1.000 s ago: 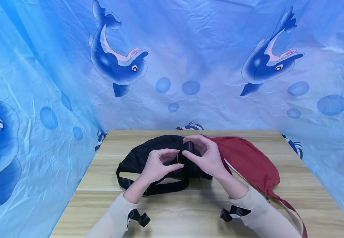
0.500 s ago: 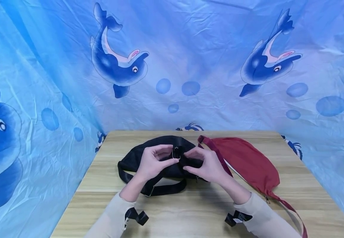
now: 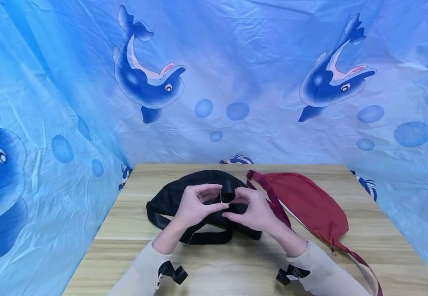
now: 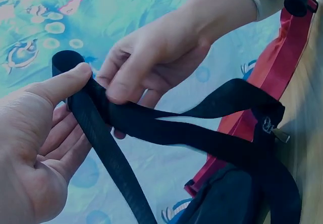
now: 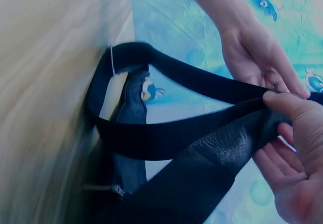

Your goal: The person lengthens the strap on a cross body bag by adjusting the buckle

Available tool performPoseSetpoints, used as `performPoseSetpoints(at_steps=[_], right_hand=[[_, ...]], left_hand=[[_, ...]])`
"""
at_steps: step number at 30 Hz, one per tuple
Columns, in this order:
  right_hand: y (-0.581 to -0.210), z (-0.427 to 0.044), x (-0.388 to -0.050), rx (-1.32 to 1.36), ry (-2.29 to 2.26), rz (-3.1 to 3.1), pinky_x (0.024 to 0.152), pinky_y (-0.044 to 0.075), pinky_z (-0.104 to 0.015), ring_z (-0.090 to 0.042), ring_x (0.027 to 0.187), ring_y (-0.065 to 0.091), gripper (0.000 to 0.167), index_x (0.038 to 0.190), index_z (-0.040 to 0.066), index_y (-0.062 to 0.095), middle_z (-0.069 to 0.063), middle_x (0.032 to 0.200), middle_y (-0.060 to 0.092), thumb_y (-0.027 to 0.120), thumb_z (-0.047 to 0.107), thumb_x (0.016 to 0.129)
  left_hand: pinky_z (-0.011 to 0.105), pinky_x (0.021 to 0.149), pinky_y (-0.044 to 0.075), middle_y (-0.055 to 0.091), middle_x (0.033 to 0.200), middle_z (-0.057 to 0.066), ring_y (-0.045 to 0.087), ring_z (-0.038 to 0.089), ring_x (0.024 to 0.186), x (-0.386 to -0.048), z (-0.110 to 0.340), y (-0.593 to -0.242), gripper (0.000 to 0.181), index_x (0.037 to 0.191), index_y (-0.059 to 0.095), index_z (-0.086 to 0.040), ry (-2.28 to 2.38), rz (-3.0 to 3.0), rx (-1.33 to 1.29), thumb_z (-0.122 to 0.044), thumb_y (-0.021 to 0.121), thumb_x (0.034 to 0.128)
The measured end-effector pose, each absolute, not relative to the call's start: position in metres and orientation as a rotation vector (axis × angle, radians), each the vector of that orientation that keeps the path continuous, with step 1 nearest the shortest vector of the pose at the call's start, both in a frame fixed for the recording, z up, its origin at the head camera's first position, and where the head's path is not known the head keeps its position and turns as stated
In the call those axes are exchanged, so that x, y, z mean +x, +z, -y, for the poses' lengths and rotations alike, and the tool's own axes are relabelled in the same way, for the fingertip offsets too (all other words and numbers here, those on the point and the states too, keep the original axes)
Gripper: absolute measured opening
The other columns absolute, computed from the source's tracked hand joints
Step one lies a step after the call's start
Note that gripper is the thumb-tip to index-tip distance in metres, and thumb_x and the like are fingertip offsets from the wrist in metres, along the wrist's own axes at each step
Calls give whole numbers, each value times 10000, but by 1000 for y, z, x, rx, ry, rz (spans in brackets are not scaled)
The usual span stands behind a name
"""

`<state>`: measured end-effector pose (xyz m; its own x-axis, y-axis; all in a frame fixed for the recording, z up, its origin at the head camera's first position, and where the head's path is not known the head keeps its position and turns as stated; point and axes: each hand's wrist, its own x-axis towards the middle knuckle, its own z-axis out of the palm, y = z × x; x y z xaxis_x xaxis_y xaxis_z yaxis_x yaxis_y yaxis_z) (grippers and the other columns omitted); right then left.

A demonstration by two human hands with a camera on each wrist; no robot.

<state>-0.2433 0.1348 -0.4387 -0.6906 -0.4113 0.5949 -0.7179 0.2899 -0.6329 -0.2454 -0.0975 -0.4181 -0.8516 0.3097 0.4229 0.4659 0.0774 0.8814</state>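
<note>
A black waist bag point(image 3: 199, 176) lies on the table, its black strap point(image 4: 166, 128) lifted between both hands. My left hand point(image 3: 193, 205) pinches the strap between thumb and fingers at a thin-edged strap slider point(image 3: 221, 197). A short loop of strap stands up just above that slider in the head view. From the other side, my right hand point(image 3: 252, 209) pinches the strap close by. In the right wrist view its thumb point(image 5: 282, 103) presses on top of the webbing with the fingers beneath. Most of the slider is hidden by fingers and webbing.
To the right lies a red waist bag point(image 3: 306, 201), its red strap point(image 3: 365, 263) trailing to the table's front right. Blue cloth with printed dolphins point(image 3: 147, 86) hangs behind and beside the wooden table point(image 3: 125, 255).
The right hand came off the strap half a second ago, baring the slider, and now pinches the webbing again, lower than a second ago. The strap loop again stands above the slider.
</note>
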Motion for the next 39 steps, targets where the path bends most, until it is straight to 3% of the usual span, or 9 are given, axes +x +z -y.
performPoseSetpoints(at_steps=[8, 15, 19, 25, 29, 33, 39], right_hand=[[-441, -146, -240, 956, 1341, 2301, 822, 670, -307, -112, 895, 800, 261, 909, 149, 765, -55, 1068, 804, 959, 53, 764], [-444, -147, -244, 1071, 1318, 2268, 847, 670, -333, -198, 984, 790, 224, 952, 106, 751, -80, 1104, 786, 924, 59, 817], [-443, -154, -246, 1075, 1202, 2383, 850, 668, -310, -174, 953, 790, 224, 970, 105, 753, -50, 1063, 780, 911, 37, 826], [-419, -156, -250, 1147, 1285, 2306, 947, 649, -374, -255, 1081, 767, 337, 1155, 60, 747, -100, 1196, 762, 891, 39, 851], [-394, -145, -249, 1213, 1406, 2266, 980, 636, -365, -211, 1093, 771, 385, 1286, 62, 737, -117, 1261, 755, 844, 92, 917], [-380, -141, -248, 1184, 1402, 2389, 940, 644, -293, -140, 1037, 783, 331, 1224, 93, 777, -76, 1198, 783, 863, 116, 905], [-371, -142, -250, 1179, 1414, 2532, 898, 650, -283, -148, 1026, 797, 304, 1147, 95, 784, -63, 1133, 795, 891, 85, 863]], left_hand=[[246, 930, 635, 791, 1141, 233, 776, 49, 992, -243, 103, -413, 443, 1211, 763, 41, -1913, 2167, -711, 37, 904, 791], [264, 946, 635, 790, 1175, 215, 781, 83, 1018, -244, 102, -412, 451, 1215, 773, 9, -1920, 2176, -785, 1, 922, 789], [244, 969, 619, 798, 1172, 190, 775, 71, 1039, -243, 106, -413, 419, 1191, 791, -17, -1902, 2182, -731, -10, 923, 793], [290, 1012, 611, 806, 1175, 154, 771, 71, 1078, -242, 107, -411, 414, 1177, 804, -40, -1864, 2198, -722, -41, 938, 785], [302, 1002, 619, 814, 1164, 130, 778, 105, 1088, -241, 101, -409, 428, 1173, 810, -49, -1813, 2201, -773, -48, 953, 769], [265, 979, 622, 817, 1154, 122, 783, 133, 1089, -237, 97, -407, 453, 1163, 817, -53, -1805, 2193, -770, -29, 968, 736], [266, 985, 620, 820, 1152, 108, 784, 139, 1094, -235, 96, -413, 467, 1176, 817, -65, -1793, 2205, -763, -56, 976, 736]])
